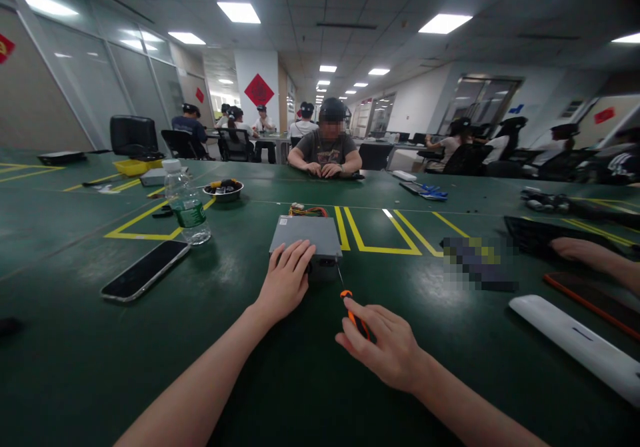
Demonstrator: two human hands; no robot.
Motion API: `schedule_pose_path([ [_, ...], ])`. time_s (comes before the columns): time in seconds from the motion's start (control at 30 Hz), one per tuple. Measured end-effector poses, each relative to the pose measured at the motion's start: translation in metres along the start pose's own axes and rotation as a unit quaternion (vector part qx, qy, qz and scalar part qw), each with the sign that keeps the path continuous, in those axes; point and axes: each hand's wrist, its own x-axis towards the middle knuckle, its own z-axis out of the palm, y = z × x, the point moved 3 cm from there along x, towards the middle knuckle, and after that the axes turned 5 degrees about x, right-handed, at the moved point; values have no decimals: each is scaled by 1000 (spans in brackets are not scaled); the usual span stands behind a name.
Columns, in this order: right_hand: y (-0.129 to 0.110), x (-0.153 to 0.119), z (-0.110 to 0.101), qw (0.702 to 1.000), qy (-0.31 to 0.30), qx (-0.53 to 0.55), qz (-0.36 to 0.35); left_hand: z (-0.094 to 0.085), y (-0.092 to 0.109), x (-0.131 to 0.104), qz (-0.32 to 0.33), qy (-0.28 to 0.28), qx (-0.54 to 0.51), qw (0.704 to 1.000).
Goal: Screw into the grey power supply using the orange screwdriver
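Note:
A grey metal computer power supply (305, 230) lies on the green table, with a bundle of coloured cables (310, 211) at its far side. My left hand (287, 277) rests on its top near the front left, fingers stretched out and lying flat. In my right hand (387, 343) is a screwdriver (357, 317) with an orange and black handle, gripped between thumb and fingers. Its thin shaft points up to the power supply's near right corner, beside a socket (328, 261). Whether the tip sits in a screw is too small to tell.
To the left are a phone (146, 270), a water bottle (187, 207) and a metal bowl (223, 190) of small parts. A white elongated case (575, 340) lies at the right, near another person's hand (580, 248). A person (327, 143) sits opposite. Yellow tape (385, 250) marks the table.

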Motion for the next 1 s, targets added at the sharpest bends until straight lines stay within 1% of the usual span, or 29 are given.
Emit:
schedule_pose_path([
  [0.1,1,2,3,999,40,10,1,1,0,0,-1,6,-1,1000],
  [0.23,0,2,5,998,38,43,0,0,0,0,-1,11,-5,1000],
  [0.37,-4,3,2,995,53,71,-34,1,1,1,-9,24,-13,1000],
  [0.43,-6,5,4,995,41,85,-42,3,2,2,-21,40,-21,999],
  [0.57,-8,10,10,994,23,97,-44,8,4,6,-80,88,-39,992],
  [0.63,-7,10,13,994,21,98,-43,10,6,8,-95,100,-44,989],
  [0.87,-4,11,18,996,10,90,-25,10,6,9,-101,103,-48,988],
  [1.0,-6,11,21,996,-19,91,-16,10,6,9,-98,93,-43,990],
])
